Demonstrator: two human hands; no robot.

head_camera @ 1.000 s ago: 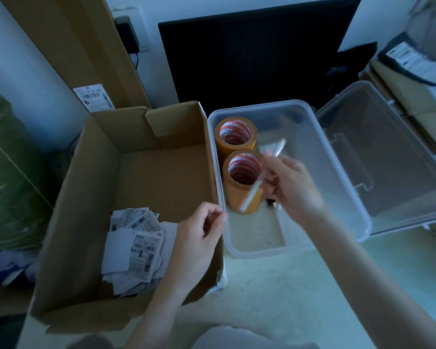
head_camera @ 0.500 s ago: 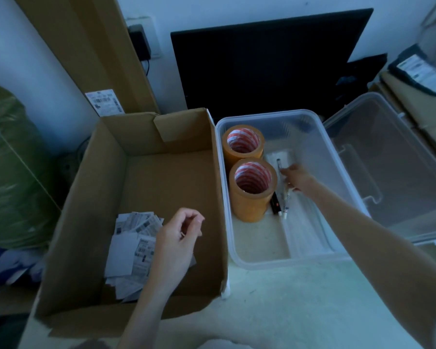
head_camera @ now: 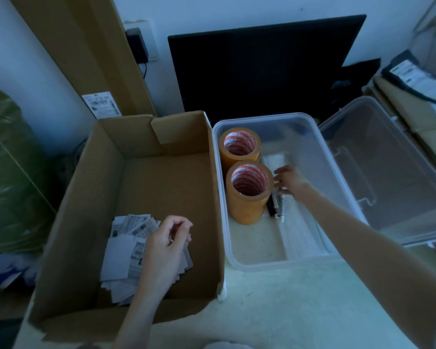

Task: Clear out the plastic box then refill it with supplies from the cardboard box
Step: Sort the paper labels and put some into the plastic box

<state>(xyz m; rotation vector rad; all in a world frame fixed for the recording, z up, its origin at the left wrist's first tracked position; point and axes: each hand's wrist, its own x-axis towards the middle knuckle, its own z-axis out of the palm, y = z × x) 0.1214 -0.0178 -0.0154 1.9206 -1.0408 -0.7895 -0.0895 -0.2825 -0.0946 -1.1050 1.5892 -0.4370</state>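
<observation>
Head-worn wide view, looking steeply down, close over both boxes

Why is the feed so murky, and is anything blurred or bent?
Head view: dim, blue-tinted light throughout; the right hand inside the clear plastic box is motion-blurred, so the dark pens beside the near orange tape roll read poorly; wide-angle distortion bows the brown cardboard box outward; no glare.
</observation>
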